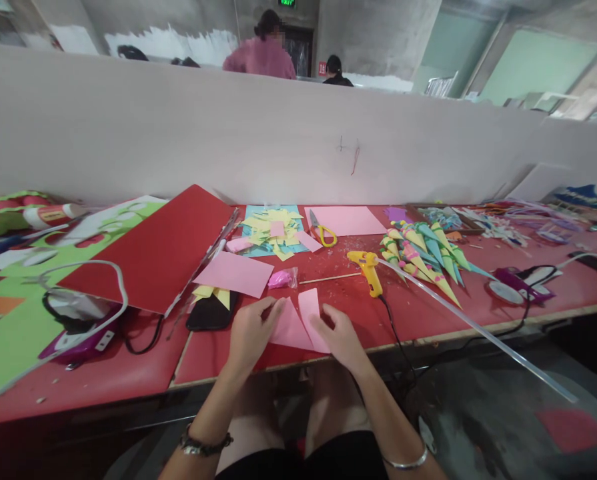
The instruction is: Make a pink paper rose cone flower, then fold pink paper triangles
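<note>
My left hand (pixel 255 327) pinches a pink foam or paper piece (pixel 289 327) at the table's front edge. In my right hand (pixel 339 333) is a narrower pink strip (pixel 310 312). A V-shaped gap parts the two at the top; whether they join lower down I cannot tell. Just beyond my hands lie a small pink item in clear wrap (pixel 282 278) and a thin stick (pixel 331 277). A yellow glue gun (pixel 371 270) with a long clear glue stick rests to the right. Yellow-handled scissors (pixel 323 230) lie farther back, partly on a pink sheet (pixel 353 220).
At left stand a large red sheet (pixel 158 253), green cut sheets (pixel 8 353) and a purple power strip (pixel 85 340). A pink sheet (pixel 235 272) overlaps a black phone-like object (pixel 211 320). Yellow scraps (pixel 273 230) and decorated cones (pixel 423 253) lie behind. A white partition (pixel 278 140) backs the table.
</note>
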A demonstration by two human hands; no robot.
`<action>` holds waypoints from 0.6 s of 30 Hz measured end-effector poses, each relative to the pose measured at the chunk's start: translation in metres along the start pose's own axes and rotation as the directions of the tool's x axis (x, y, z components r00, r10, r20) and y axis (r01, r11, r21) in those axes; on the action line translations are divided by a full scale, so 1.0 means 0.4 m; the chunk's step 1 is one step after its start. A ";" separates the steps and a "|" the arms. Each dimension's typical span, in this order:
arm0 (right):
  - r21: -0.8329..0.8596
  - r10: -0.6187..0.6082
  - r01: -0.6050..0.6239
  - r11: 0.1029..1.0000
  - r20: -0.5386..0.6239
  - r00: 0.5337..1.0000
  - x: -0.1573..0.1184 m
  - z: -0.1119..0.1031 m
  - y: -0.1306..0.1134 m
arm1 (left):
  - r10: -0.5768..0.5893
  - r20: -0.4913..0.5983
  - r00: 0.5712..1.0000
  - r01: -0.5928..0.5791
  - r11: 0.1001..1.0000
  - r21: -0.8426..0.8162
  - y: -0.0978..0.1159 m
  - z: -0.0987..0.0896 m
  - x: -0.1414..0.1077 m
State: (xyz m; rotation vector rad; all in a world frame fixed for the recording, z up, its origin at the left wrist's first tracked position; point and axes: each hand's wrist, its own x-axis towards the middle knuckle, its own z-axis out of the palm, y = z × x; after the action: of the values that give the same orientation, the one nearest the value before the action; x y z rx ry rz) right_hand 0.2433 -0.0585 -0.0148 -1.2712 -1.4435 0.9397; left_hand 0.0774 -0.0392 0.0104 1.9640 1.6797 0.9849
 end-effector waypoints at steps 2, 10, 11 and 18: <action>-0.063 -0.024 0.027 0.998 0.038 0.999 -0.005 0.001 -0.005 | -0.002 -0.009 1.000 0.002 1.000 0.027 -0.001 -0.002 0.000; -0.146 -0.031 0.027 0.989 -0.025 0.999 -0.003 -0.011 0.008 | 0.011 0.091 0.996 -0.026 0.986 0.165 -0.024 -0.021 -0.014; -0.151 -0.032 0.029 0.988 -0.021 0.999 -0.003 -0.013 0.010 | 0.014 0.099 0.995 -0.031 0.984 0.176 -0.027 -0.024 -0.016; -0.179 -0.038 0.035 0.983 -0.013 0.999 -0.008 -0.018 0.026 | 0.047 0.118 0.992 -0.059 0.993 0.105 -0.038 -0.036 -0.021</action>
State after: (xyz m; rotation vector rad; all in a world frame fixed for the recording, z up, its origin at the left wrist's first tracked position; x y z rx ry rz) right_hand 0.2529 -0.0602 -0.0235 -1.3746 -1.5606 0.7866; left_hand 0.0560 -0.0462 0.0079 2.1026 1.6569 0.7969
